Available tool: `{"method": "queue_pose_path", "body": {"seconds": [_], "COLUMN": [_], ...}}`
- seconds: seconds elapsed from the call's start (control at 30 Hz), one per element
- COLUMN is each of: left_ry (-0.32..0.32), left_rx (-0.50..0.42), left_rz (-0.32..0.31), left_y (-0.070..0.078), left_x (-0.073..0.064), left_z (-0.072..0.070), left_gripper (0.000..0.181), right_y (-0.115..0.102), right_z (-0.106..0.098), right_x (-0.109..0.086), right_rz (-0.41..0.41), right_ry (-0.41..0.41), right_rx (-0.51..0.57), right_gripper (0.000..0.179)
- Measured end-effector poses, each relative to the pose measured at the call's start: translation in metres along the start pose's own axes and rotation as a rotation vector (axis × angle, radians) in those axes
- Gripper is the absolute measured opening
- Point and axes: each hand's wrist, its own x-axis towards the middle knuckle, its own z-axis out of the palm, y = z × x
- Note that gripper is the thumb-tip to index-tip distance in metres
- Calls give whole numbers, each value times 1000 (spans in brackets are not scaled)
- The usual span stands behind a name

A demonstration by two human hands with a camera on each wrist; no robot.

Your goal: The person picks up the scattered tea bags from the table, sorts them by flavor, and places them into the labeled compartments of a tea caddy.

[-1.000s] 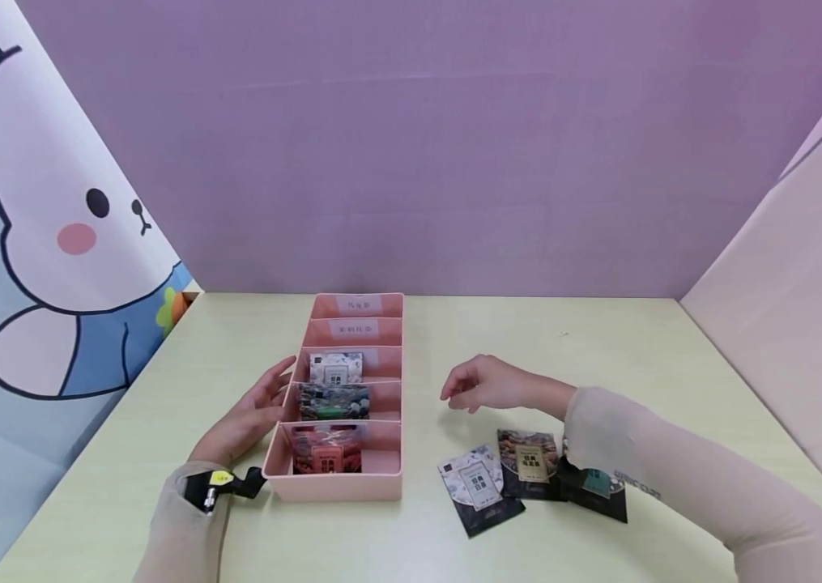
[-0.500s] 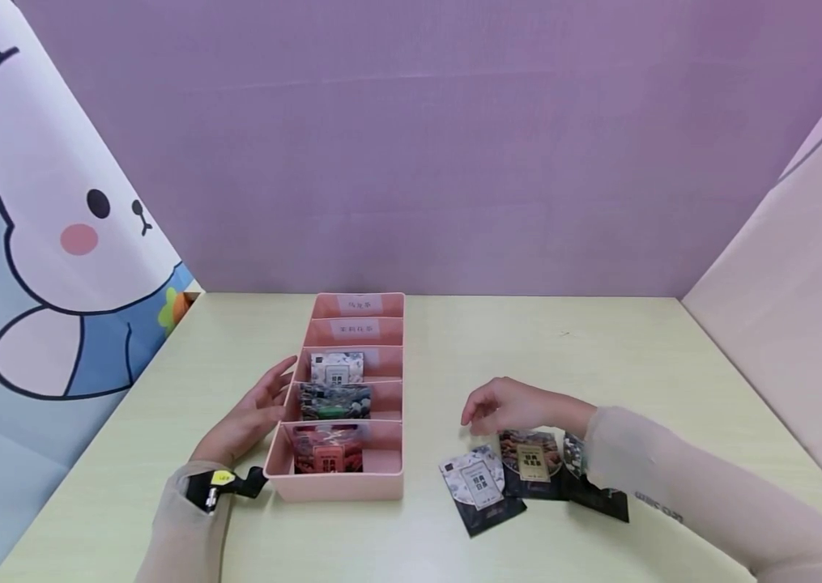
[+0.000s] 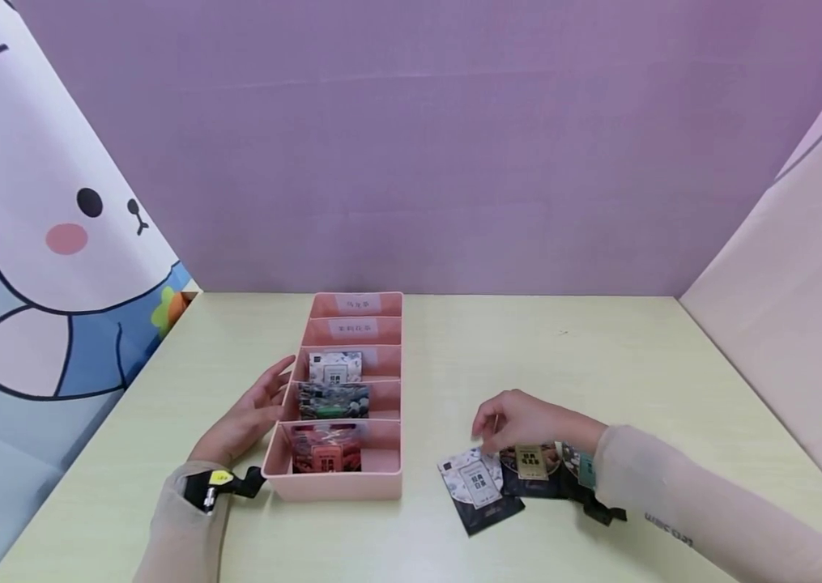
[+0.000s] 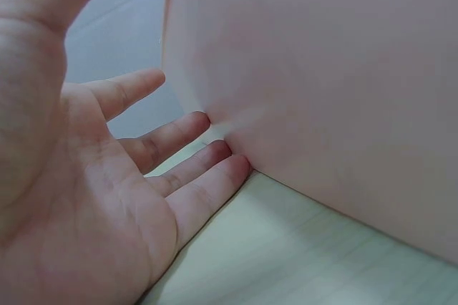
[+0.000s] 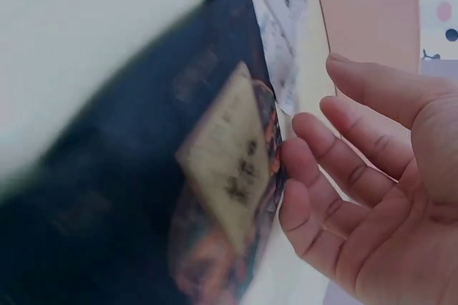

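Observation:
In the head view, my left hand [image 3: 246, 417] lies along the left side of a long pink divided box [image 3: 334, 487]. The left wrist view shows its fingertips touching the box wall near the table, fingers loosely extended. My right hand [image 3: 527, 421] hovers over the top edges of flat tea sachets, fingers slightly bent and holding nothing. Under it are a white-and-black sachet [image 3: 481, 490] and a dark sachet with a gold label [image 3: 532, 465]. A third dark sachet with a teal label [image 3: 585, 471] is partly hidden by the right wrist.
Red sachets [image 3: 326, 453] fill the box's front compartment, a green-and-dark one [image 3: 334, 402] the second, a white one [image 3: 335, 367] the third. The two rear compartments bear paper labels [image 3: 358, 304]. A purple cloth wall [image 3: 440, 162] bounds the table's back.
My right hand has moved right and toward the near side, from beside the box to above the sachets. The left hand stays against the box.

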Motion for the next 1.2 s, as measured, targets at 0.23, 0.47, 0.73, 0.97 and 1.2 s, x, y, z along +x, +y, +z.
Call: {"method": "queue_pose_path", "body": {"seconds": [0.23, 0.47, 0.73, 0.97, 1.2], "left_ry": [-3, -10, -10, -11, -2], "left_rx": [2, 5, 16, 16, 19], "left_rz": [-1, 1, 9, 7, -1], "left_y": [-2, -2, -2, -2, -1], "left_x": [1, 0, 1, 0, 0], "left_z": [-2, -2, -2, -2, -1], "left_gripper": [77, 76, 76, 77, 77], "right_y": [4, 8, 6, 4, 4], "right_z": [9, 15, 16, 15, 10], "right_x": [0, 0, 2, 4, 8], "right_rz": [7, -37, 32, 36, 71], "right_ry": [28, 46, 49, 40, 27], "right_rx": [13, -13, 11, 21, -2], "right_gripper": [29, 35, 26, 20, 17]}}
